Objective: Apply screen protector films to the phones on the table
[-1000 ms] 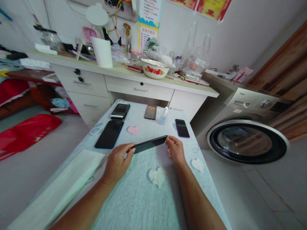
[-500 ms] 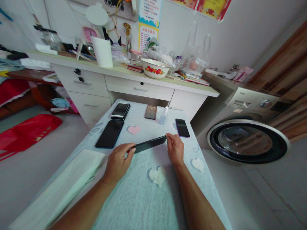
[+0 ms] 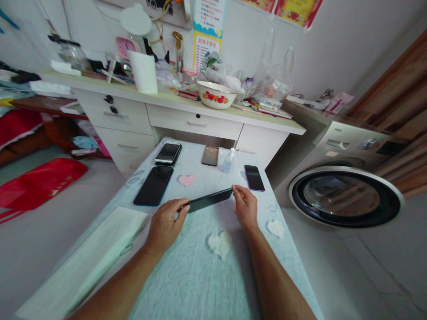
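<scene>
A dark phone (image 3: pixel 210 201) is held tilted above the cloth-covered table (image 3: pixel 187 280), seen at a flat angle. My left hand (image 3: pixel 167 222) grips its left end between thumb and fingers. At the opposite end, the fingertips of my right hand (image 3: pixel 246 205) pinch the corner. Beyond it lie a large black phone (image 3: pixel 154 186), a small stack of phones (image 3: pixel 168 153), a brown translucent phone case (image 3: pixel 210 155) and a clear spray bottle (image 3: pixel 228 161). To the right rests a purple-edged phone (image 3: pixel 254 178).
A folded whitish cloth (image 3: pixel 86 262) lies along the table's left side. Behind stands a white desk (image 3: pixel 196 121) bearing a floral bowl (image 3: pixel 217 95), a white paper roll (image 3: pixel 143 72) and plastic bags (image 3: pixel 270 82). A washing machine (image 3: pixel 343 146) is at right, a red bag (image 3: pixel 43 182) on the floor at left.
Little differs. Both hands keep hold of the phone, and the fingers of my right hand have shifted slightly at its corner.
</scene>
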The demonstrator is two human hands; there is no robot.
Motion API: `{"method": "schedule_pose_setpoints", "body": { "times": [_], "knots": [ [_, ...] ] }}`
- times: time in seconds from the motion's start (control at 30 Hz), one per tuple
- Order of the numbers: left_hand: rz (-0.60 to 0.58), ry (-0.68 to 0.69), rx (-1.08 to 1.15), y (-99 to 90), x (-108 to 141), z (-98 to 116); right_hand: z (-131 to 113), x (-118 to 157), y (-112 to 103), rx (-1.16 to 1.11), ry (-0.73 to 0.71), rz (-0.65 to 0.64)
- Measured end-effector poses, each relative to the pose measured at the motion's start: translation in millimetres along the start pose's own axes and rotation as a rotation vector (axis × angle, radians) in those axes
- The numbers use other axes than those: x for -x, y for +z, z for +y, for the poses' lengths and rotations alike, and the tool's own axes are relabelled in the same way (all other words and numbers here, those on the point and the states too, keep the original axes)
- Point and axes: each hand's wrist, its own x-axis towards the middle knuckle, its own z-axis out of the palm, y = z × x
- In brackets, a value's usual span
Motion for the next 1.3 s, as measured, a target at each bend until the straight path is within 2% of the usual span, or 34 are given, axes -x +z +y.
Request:
{"method": "schedule_pose_setpoints", "body": {
  "times": [0.1, 0.27, 0.43, 0.6, 0.73, 0.8, 0.97, 1.03, 1.13, 1.3],
  "knots": [
    [0.003, 0.003, -0.001, -0.5, -1, 1, -1, 0, 1, -0.208, 0.218, -0.034],
    [0.000, 0.006, -0.004, 0.0, -1, 1, -4, 1, 1, -0.358, 0.404, -0.084],
    [-0.001, 0.007, -0.009, 0.8, 0, 0, 0, 0, 1, -0.437, 0.483, -0.130],
    [0.006, 0.006, -0.004, 0.2, 0, 1, -1, 1, 1, -0.412, 0.453, -0.106],
    [0.005, 0.011, -0.010, 0.0, 0, 2, -2, 1, 3, -0.349, 0.379, -0.068],
    [0.004, 0.019, -0.006, -0.2, -1, 2, -1, 1, 3, -0.274, 0.281, -0.047],
    [0.003, 0.022, -0.005, -0.7, -1, 2, 2, 1, 0, 0.128, -0.193, 0.014],
    [0.003, 0.021, -0.006, -0.5, -1, 2, 0, 2, -2, 0.283, -0.320, -0.005],
    [0.001, 0.020, -0.007, -0.3, 0, 1, -4, 5, -3, 0.423, -0.407, -0.031],
    [-0.001, 0.015, -0.007, -0.3, 0, 2, -10, 11, 0, 0.516, -0.483, -0.086]
  ]
}}
